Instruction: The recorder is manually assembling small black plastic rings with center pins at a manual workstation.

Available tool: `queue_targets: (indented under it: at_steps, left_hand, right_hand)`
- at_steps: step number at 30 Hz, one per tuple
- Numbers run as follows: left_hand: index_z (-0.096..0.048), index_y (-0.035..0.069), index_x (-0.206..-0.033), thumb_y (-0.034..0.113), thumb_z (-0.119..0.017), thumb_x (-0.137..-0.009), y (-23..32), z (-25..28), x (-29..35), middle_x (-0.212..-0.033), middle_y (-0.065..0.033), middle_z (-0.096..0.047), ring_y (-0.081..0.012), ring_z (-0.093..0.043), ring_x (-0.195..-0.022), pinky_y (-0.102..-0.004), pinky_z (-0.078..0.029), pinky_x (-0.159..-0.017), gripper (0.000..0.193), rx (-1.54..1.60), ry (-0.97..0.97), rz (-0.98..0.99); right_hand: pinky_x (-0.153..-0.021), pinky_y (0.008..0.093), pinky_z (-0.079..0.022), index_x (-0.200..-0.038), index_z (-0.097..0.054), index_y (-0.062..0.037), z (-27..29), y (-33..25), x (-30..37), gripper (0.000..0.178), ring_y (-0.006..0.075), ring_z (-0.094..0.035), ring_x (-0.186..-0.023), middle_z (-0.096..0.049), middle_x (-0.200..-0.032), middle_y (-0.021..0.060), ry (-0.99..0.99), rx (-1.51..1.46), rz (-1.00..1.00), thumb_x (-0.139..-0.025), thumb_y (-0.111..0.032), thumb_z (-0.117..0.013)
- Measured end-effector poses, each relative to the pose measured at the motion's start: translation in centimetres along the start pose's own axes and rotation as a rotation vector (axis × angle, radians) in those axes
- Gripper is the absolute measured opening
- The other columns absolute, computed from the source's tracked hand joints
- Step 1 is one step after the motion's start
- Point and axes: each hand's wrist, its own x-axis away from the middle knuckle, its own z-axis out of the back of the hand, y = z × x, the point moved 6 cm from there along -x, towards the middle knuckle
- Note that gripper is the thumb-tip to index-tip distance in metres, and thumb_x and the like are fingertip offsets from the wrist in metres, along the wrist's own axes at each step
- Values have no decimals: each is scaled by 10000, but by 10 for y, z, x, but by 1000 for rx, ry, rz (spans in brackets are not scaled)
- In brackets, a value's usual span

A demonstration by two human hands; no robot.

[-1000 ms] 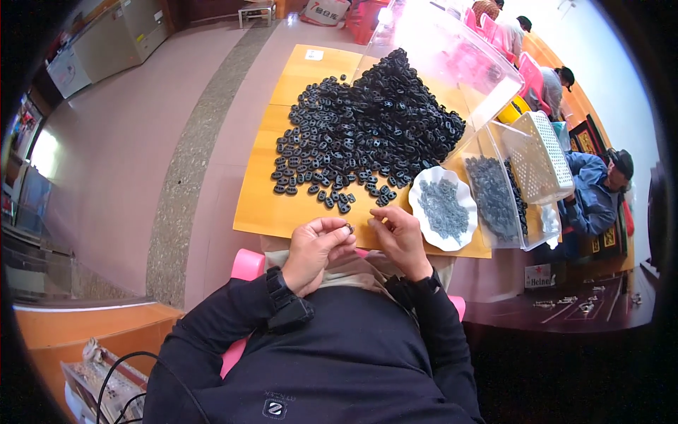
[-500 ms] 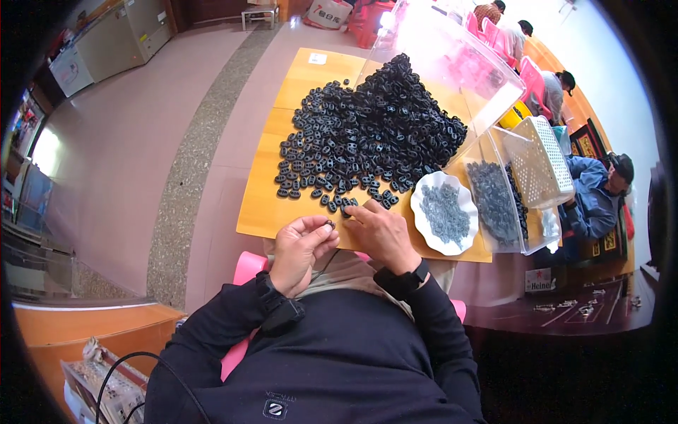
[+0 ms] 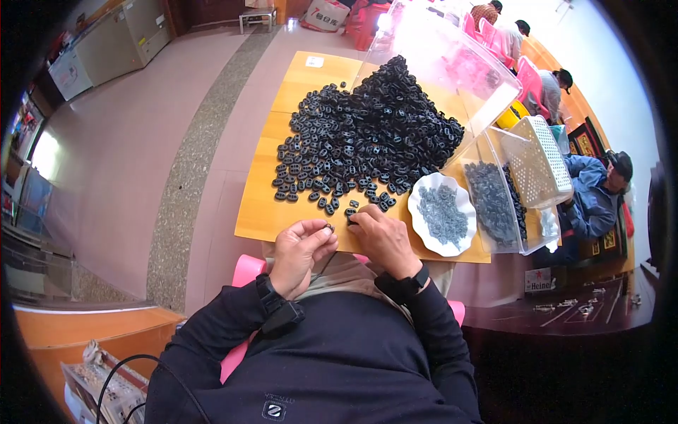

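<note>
On the wooden table (image 3: pixel 263 212) lies a big heap of small black oval pieces with two holes (image 3: pixel 367 134), spread thinner toward me. My left hand (image 3: pixel 296 256) is closed in a pinch over the near edge, a tiny dark piece (image 3: pixel 330 227) between thumb and forefinger. To its right, my right hand (image 3: pixel 387 244) has its fingertips closed on a black two-holed piece (image 3: pixel 350 213) at the table top, close to a few loose ones. Beside that hand stands a white scalloped dish (image 3: pixel 459 249) of small translucent grey parts (image 3: pixel 443 215).
Right of the dish stands a clear plastic bin (image 3: pixel 522 244) holding grey and black parts, with a white perforated basket (image 3: pixel 540 159) above it. A large clear tub (image 3: pixel 487 106) lies behind the heap. A person in blue (image 3: pixel 593 194) sits at right; others sit farther back.
My right hand has shifted slightly right and toward me, drawing a black piece away from the scattered ones. My left hand keeps its pinch in nearly the same place.
</note>
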Motion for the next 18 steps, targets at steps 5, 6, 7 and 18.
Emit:
queue_targets:
  at_steps: [5, 6, 7, 18]
  left_hand:
    - [-559, -21, -1015, 2, -588, -887, 0, -1, 0, -936, -104, -630, -164, -645, -825, -290, -568, -780, 133, 2, -6, 3]
    - [-560, -19, -1016, 3, -589, -887, 1, -1, 1, -935, -104, -631, -163, -645, -825, -289, -568, -780, 134, -7, -7, 0]
    - [-561, -17, -1017, 3, -590, -886, 1, -1, 0, -934, -103, -633, -162, -645, -826, -287, -567, -779, 135, -15, -6, -2]
    - [-564, -19, -1006, 3, -601, -880, -1, -1, -1, -925, -92, -627, -147, -644, -809, -269, -571, -755, 133, -3, 1, 1]
  right_hand:
    - [-580, 345, -502, -950, -632, -81, -2, -3, 1, 164, 230, -641, -709, -612, -902, 47, -32, 94, 68, -817, -174, -655]
    - [-579, 343, -502, -971, -628, -77, -2, -4, 1, 176, 226, -642, -709, -608, -905, 52, -38, 124, 86, -826, -174, -645]
    - [-579, 343, -502, -971, -628, -77, -2, -3, 0, 176, 226, -642, -709, -608, -905, 52, -38, 124, 87, -826, -174, -645]
    - [-588, 349, -497, -966, -596, -60, 2, -6, -1, 159, 253, -632, -699, -576, -871, 79, -135, 113, 136, -852, -170, -606]
